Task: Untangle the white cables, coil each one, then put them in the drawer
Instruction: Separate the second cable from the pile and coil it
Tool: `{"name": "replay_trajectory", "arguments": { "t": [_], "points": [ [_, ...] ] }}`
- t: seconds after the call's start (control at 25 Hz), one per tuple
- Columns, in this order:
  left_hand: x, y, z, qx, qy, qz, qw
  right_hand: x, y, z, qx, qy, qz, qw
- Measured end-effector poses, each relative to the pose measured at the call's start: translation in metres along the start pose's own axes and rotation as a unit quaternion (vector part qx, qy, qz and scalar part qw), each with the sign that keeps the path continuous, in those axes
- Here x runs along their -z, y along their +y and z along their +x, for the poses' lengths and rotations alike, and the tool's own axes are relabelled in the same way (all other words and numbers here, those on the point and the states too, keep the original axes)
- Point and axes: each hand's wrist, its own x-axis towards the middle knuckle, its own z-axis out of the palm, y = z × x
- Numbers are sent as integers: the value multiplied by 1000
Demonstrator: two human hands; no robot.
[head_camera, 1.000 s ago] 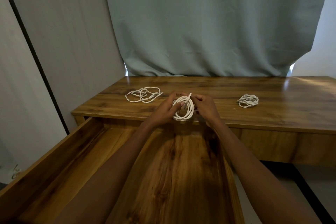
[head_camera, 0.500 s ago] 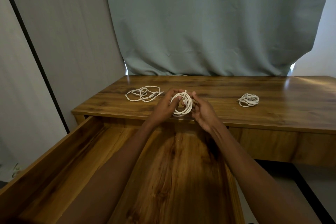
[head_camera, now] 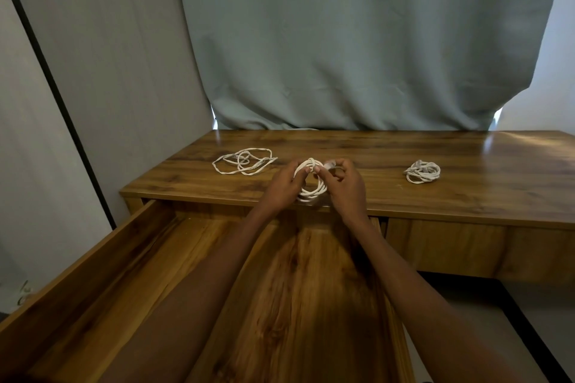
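Note:
A white cable wound into a small coil (head_camera: 312, 191) is held upright over the desk's front edge. My left hand (head_camera: 283, 184) grips the coil's left side. My right hand (head_camera: 346, 184) pinches the cable's loose end with its plug by the top of the coil. A loose, uncoiled white cable (head_camera: 244, 161) lies on the desk to the left. A tight bundle of white cable (head_camera: 422, 172) lies on the desk to the right. Below my arms the wooden drawer (head_camera: 102, 253) is pulled out, with no cable in its visible part.
The wooden desk (head_camera: 466, 196) runs to the right, with a shut drawer front under it. A grey-green curtain (head_camera: 357, 40) hangs behind the desk. A pale wall panel with a black strip stands at the left.
The coil has stayed between my hands. My right hand has shifted up from the coil's right side to pinch the cable's plug end at the top.

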Motion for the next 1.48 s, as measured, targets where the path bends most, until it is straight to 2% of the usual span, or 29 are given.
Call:
{"name": "replay_trajectory", "arguments": {
  "t": [0.08, 0.12, 0.28, 0.4, 0.48, 0.8, 0.92, 1.0, 1.08, 1.16, 1.24, 1.36, 1.48],
  "points": [
    [1, -3, 1, -4, -9, 18, 1000, 6, 3, 1, 55, 42, -108, 992],
    [1, -4, 1, -6, -10, 25, 1000, 8, 5, 1, 87, 44, -125, 987],
    [1, 6, -1, 6, -1, 39, 999, 8, 2, -7, 191, 38, -122, 973],
    [0, 7, -2, 35, -10, 21, 999, 8, 4, -8, 282, 47, -170, 943],
    [1, 8, -2, 46, -16, 4, 999, 9, 6, -9, 283, 33, -173, 943],
    [4, 8, -8, -21, -57, 29, 998, 11, 1, -5, 175, 68, -131, 973],
    [6, 4, -16, -65, -63, 61, 994, 6, -3, -1, 70, 101, -39, 992],
    [9, 5, -16, -87, -62, 76, 991, 3, -6, 4, -18, 96, 37, 995],
    [11, 4, -16, -100, -58, 79, 990, 3, -9, 12, -124, 50, 145, 980],
    [14, 3, -18, -114, -56, 80, 989, 7, -12, 18, -229, -14, 253, 940],
    [14, 1, -19, -116, -56, 74, 989, 10, -13, 21, -305, -64, 291, 905],
    [14, 1, -18, -124, -37, 66, 989, 9, -10, 24, -332, -94, 286, 894],
    [15, 1, -20, -130, -19, 52, 990, 5, -12, 22, -309, -83, 283, 904]
  ]
}}
